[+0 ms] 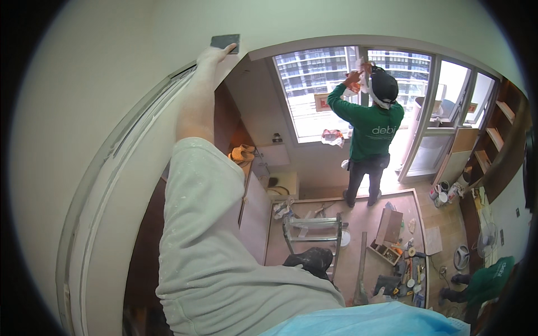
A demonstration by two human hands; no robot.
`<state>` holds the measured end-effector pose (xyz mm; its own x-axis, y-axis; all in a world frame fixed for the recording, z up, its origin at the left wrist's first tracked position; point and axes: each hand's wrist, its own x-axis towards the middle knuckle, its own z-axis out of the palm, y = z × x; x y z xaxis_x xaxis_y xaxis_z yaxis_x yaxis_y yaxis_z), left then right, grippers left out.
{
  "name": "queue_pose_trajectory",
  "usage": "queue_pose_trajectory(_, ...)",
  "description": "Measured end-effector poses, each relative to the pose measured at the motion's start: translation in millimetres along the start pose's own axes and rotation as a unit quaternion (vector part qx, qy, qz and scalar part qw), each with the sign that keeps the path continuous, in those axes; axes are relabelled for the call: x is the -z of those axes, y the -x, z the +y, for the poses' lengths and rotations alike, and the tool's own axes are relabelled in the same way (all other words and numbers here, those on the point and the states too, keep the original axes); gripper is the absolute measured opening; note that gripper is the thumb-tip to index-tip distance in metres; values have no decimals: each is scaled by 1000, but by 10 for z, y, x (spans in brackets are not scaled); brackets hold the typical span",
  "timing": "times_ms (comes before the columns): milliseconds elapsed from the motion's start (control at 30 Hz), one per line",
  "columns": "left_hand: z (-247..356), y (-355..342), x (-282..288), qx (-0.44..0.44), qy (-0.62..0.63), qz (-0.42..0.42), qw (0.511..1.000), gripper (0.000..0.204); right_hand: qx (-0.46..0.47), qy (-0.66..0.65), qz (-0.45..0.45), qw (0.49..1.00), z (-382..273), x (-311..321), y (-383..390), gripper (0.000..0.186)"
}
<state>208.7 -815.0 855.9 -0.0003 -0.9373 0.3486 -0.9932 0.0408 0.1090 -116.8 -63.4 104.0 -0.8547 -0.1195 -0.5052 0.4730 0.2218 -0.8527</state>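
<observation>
Upper left, my left hand [214,55] grips a dark block [225,41]; lower right, I can't tell if my right hand [380,297] grips.

1. A matt, dark grey pad [224,40] meets a smooth, pale wall [302,21].
2. Soft grey cloth forms a creased sleeve [202,224], flecked white, above a paper-like blue mask [370,321].
3. The metal stepladder [315,222] carries a dull silver sheen.
4. Smooth glass panes [314,67] back a green cloth shirt [364,116].
5. Brown shelving [507,148] looks like wood.
</observation>
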Motion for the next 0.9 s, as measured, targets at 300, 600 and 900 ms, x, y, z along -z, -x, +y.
queue_pose_trajectory(300, 81, 25, -137, 60, -21, 3, 998, 104, 30, 160, -83, 983, 14, -155, -116, 50)
queue_pose_trajectory(600, -262, 274, -496, -59, -33, 63, 996, 104, 359, 463, -59, 808, -302, -437, -98, 57)
queue_pose_trajectory(900, -1023, 733, -315, -45, 44, 42, 997, 102, -35, 55, -86, 994, -131, -573, 282, 61)
